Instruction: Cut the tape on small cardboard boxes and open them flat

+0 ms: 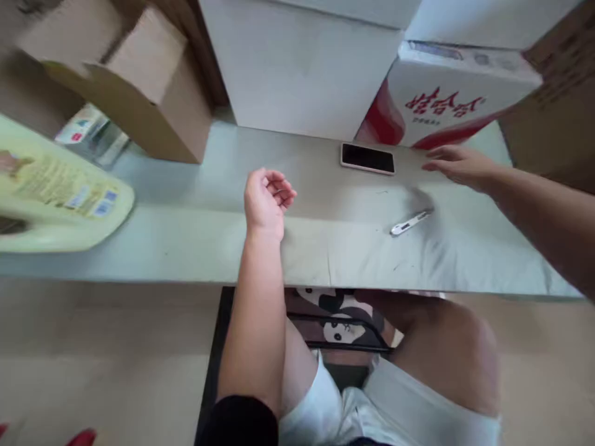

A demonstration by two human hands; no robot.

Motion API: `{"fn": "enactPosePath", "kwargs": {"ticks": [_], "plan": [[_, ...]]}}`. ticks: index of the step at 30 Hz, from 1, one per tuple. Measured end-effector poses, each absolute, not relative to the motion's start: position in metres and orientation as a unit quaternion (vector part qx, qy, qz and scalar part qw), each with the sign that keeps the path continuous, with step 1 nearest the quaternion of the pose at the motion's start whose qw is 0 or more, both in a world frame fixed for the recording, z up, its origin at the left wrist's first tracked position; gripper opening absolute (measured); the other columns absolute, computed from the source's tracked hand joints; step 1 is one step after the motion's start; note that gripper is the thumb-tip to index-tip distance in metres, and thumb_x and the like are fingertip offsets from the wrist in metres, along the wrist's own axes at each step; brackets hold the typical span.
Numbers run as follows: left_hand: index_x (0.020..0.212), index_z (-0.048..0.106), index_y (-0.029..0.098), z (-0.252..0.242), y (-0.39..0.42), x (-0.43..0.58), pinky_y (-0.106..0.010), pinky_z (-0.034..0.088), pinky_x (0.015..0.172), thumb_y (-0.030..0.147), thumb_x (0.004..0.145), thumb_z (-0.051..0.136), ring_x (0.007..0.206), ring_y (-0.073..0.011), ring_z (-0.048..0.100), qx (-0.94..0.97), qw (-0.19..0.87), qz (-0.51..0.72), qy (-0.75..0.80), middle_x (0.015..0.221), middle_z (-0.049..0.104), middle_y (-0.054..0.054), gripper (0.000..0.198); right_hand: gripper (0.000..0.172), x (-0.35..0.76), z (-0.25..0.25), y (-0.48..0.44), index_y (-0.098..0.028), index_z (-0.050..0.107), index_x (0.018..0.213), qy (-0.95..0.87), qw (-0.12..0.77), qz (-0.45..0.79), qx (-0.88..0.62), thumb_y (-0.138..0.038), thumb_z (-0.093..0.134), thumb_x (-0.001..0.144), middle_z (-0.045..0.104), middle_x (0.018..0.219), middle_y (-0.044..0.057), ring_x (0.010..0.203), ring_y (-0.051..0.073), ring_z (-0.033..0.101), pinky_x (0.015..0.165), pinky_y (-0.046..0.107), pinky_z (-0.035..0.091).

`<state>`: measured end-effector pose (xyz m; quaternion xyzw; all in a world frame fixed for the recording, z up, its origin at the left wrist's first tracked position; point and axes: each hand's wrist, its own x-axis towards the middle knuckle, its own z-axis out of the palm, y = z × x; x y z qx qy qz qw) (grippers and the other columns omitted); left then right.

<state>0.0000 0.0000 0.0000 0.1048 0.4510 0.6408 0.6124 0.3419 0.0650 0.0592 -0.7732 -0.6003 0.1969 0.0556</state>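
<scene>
My left hand (267, 199) hovers over the middle of the grey-covered table (186, 235), fingers loosely curled inward with nothing in them. My right hand (458, 166) reaches out flat, fingers stretched toward the red-and-white box (446, 102) at the back right, close to its lower edge. A dark phone (367, 158) lies face up between my hands, just left of the right fingertips. A small silver utility knife (409, 222) lies on the cloth below my right hand, untouched.
A large white box (302, 62) stands at the back centre. A brown cardboard box (144, 87) sits at the back left, a pale green jug (51, 192) lies at the left edge. My knees and a panda-print cushion (339, 316) are under the table.
</scene>
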Motion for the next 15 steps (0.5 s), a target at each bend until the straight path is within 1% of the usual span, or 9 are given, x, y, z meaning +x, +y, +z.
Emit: {"fn": "enactPosePath", "kwargs": {"ticks": [2,4,7,8,9,10,12,14,15], "plan": [[0.065,0.057,0.02,0.0,-0.004,-0.009,-0.021,0.042,0.05,0.049,0.088,0.057,0.048,-0.0108,0.055,0.095,0.612,0.652,0.438,0.057,0.058,0.001,0.036,0.046,0.306,0.058,0.076,-0.006,0.062,0.138,-0.639,0.05,0.195,-0.742,-0.026,0.059,0.096,0.067,0.136,0.026,0.106,0.023,0.062,0.099,0.038,0.046],[0.066,0.057,0.02,0.001,-0.007,-0.019,-0.021,0.041,0.05,0.046,0.088,0.056,0.047,-0.0104,0.054,0.08,0.607,0.665,0.427,0.057,0.057,0.001,0.034,0.042,0.265,0.057,0.087,-0.009,0.065,0.134,-0.685,0.05,0.19,-0.701,-0.024,0.061,0.095,0.071,0.129,0.021,0.105,0.022,0.064,0.103,0.038,0.046],[0.066,0.056,0.02,0.003,-0.012,-0.035,-0.02,0.041,0.049,0.041,0.088,0.052,0.046,-0.0091,0.052,0.048,0.596,0.687,0.412,0.056,0.055,0.001,0.031,0.038,0.189,0.057,0.102,-0.016,0.069,0.128,-0.762,0.068,0.171,-0.621,-0.021,0.064,0.091,0.076,0.113,0.013,0.1,0.023,0.067,0.102,0.041,0.049],[0.066,0.056,0.019,0.004,-0.014,-0.04,-0.019,0.04,0.049,0.039,0.088,0.051,0.046,-0.0086,0.051,0.036,0.592,0.693,0.41,0.056,0.054,0.001,0.03,0.037,0.16,0.057,0.106,-0.019,0.069,0.126,-0.786,0.081,0.167,-0.589,-0.02,0.062,0.09,0.077,0.109,0.01,0.098,0.023,0.068,0.101,0.041,0.05],[0.066,0.056,0.019,0.004,-0.015,-0.045,-0.018,0.04,0.049,0.038,0.088,0.051,0.046,-0.0081,0.05,0.024,0.587,0.699,0.408,0.055,0.053,0.002,0.029,0.038,0.13,0.056,0.108,-0.019,0.069,0.126,-0.82,0.11,0.162,-0.537,-0.018,0.06,0.089,0.077,0.105,0.008,0.097,0.024,0.069,0.099,0.043,0.053],[0.066,0.056,0.019,0.005,-0.016,-0.049,-0.018,0.04,0.05,0.037,0.088,0.051,0.046,-0.0077,0.049,0.013,0.582,0.704,0.406,0.055,0.051,0.002,0.029,0.038,0.1,0.056,0.109,-0.019,0.068,0.127,-0.849,0.143,0.162,-0.482,-0.019,0.057,0.09,0.077,0.108,0.008,0.097,0.024,0.07,0.098,0.043,0.054],[0.066,0.055,0.018,0.005,-0.017,-0.056,-0.018,0.039,0.05,0.036,0.087,0.05,0.046,-0.0071,0.047,-0.002,0.572,0.715,0.402,0.056,0.049,0.003,0.028,0.038,0.041,0.056,0.11,-0.02,0.067,0.125,-0.885,0.182,0.166,-0.396,-0.019,0.055,0.09,0.072,0.126,0.008,0.105,0.023,0.071,0.101,0.04,0.055],[0.065,0.055,0.018,0.005,-0.018,-0.061,-0.018,0.038,0.05,0.035,0.086,0.05,0.046,-0.0071,0.046,-0.007,0.562,0.724,0.4,0.056,0.047,0.003,0.027,0.036,-0.011,0.056,0.109,-0.023,0.068,0.122,-0.903,0.191,0.165,-0.348,-0.017,0.056,0.088,0.056,0.152,0.007,0.118,0.022,0.068,0.107,0.036,0.053],[0.065,0.054,0.018,0.005,-0.018,-0.063,-0.019,0.038,0.05,0.035,0.086,0.049,0.046,-0.0073,0.045,-0.008,0.558,0.727,0.4,0.056,0.047,0.002,0.028,0.036,-0.033,0.056,0.11,-0.023,0.068,0.121,-0.906,0.188,0.168,-0.341,-0.016,0.057,0.088,0.046,0.16,0.006,0.125,0.022,0.066,0.11,0.035,0.052]]}}
